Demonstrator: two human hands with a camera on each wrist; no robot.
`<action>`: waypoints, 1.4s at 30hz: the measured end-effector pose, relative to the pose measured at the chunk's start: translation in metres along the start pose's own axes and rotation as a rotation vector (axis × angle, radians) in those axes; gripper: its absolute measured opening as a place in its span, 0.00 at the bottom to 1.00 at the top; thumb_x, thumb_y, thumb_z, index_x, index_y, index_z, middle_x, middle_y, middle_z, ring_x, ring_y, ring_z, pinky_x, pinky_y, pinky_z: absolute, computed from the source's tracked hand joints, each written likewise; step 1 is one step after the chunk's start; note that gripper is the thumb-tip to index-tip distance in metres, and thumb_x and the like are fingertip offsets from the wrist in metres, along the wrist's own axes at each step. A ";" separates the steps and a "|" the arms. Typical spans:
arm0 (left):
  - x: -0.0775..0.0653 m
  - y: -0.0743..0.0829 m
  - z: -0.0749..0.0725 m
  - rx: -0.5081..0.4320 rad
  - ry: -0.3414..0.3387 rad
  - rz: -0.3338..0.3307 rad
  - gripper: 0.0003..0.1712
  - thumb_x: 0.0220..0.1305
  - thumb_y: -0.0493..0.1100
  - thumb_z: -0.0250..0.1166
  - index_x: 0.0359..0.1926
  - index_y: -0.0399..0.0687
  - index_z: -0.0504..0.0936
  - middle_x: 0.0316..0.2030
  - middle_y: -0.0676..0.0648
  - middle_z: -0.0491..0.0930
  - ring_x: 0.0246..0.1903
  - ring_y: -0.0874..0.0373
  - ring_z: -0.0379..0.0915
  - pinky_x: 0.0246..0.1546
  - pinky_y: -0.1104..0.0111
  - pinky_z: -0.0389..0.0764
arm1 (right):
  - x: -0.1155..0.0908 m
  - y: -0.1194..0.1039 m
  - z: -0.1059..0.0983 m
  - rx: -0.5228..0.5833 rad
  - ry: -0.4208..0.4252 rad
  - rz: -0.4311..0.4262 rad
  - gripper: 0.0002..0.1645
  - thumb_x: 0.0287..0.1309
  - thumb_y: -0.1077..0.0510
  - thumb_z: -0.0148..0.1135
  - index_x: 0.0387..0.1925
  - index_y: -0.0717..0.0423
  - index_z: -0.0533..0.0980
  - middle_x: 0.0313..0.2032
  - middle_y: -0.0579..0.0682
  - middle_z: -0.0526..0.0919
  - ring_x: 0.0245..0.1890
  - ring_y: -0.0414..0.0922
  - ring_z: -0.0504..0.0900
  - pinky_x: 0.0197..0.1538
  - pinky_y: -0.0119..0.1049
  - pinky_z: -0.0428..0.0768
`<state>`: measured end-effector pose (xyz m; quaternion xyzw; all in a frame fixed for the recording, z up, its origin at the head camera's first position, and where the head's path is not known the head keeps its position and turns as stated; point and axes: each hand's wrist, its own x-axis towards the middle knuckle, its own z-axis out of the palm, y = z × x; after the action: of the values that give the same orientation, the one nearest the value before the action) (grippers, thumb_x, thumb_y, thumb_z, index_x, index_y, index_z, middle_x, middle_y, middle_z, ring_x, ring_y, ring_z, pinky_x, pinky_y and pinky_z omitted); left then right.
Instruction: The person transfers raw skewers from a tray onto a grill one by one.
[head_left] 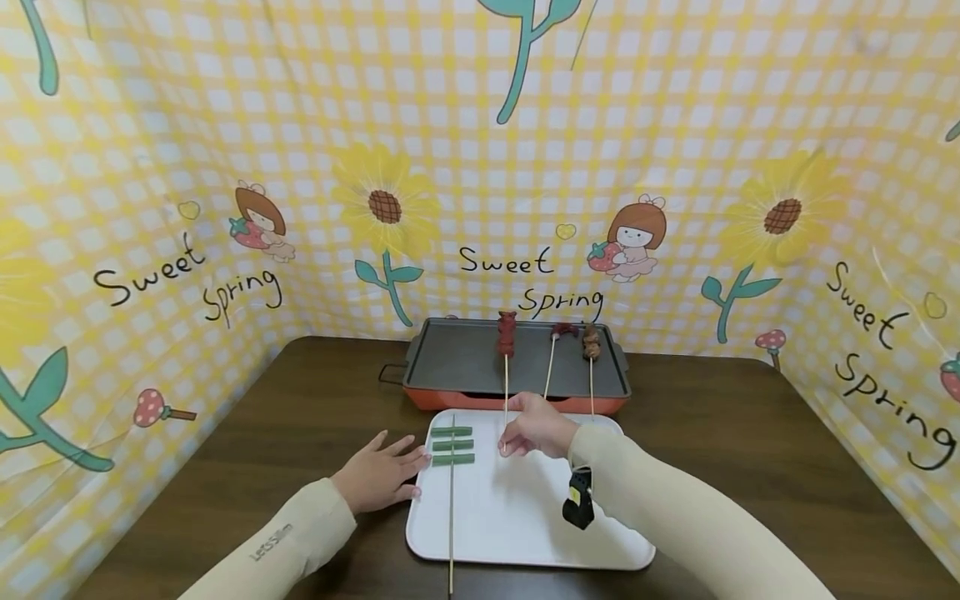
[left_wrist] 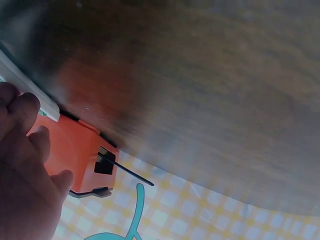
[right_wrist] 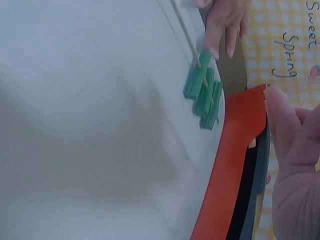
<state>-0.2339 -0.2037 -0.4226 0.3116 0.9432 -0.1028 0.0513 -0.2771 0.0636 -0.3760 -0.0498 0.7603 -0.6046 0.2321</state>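
My right hand pinches the bare stick of a skewer between thumb and fingers, above the white tray. The reddish pieces at its far end overlap the grill plate in the head view. My left hand lies with spread fingers at the tray's left rim, fingertips right at the edge. Beside them on the tray lies a skewer with three green pieces, its stick reaching past the tray's near edge. The right wrist view shows these green pieces and the right thumb.
Behind the tray stands an orange electric grill with a dark flat plate. A dark red skewer and a brown one lie on its right part. A wire handle sticks out left. Checked cloth hangs around the wooden table.
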 end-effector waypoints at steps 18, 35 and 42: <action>0.004 -0.003 0.006 -0.007 -0.005 -0.015 0.32 0.66 0.59 0.56 0.66 0.50 0.71 0.65 0.50 0.70 0.68 0.50 0.58 0.65 0.45 0.55 | 0.021 -0.004 -0.015 0.014 0.054 0.041 0.28 0.55 0.77 0.53 0.58 0.74 0.60 0.21 0.55 0.79 0.13 0.38 0.76 0.18 0.25 0.70; 0.006 -0.002 0.005 0.013 -0.011 -0.011 0.32 0.66 0.59 0.55 0.67 0.51 0.71 0.65 0.50 0.69 0.68 0.51 0.57 0.65 0.45 0.55 | 0.029 -0.003 -0.016 0.001 0.077 0.058 0.06 0.57 0.75 0.55 0.31 0.65 0.68 0.18 0.53 0.79 0.12 0.37 0.75 0.17 0.25 0.66; 0.004 -0.001 0.002 0.017 -0.029 -0.013 0.32 0.67 0.59 0.55 0.67 0.51 0.71 0.65 0.50 0.70 0.68 0.51 0.57 0.64 0.45 0.56 | 0.027 -0.002 -0.019 -0.019 0.111 0.070 0.11 0.57 0.74 0.53 0.43 0.75 0.71 0.18 0.54 0.78 0.12 0.38 0.74 0.18 0.25 0.71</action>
<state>-0.2373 -0.2025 -0.4255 0.3045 0.9435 -0.1155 0.0617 -0.3091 0.0708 -0.3788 0.0085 0.7790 -0.5907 0.2101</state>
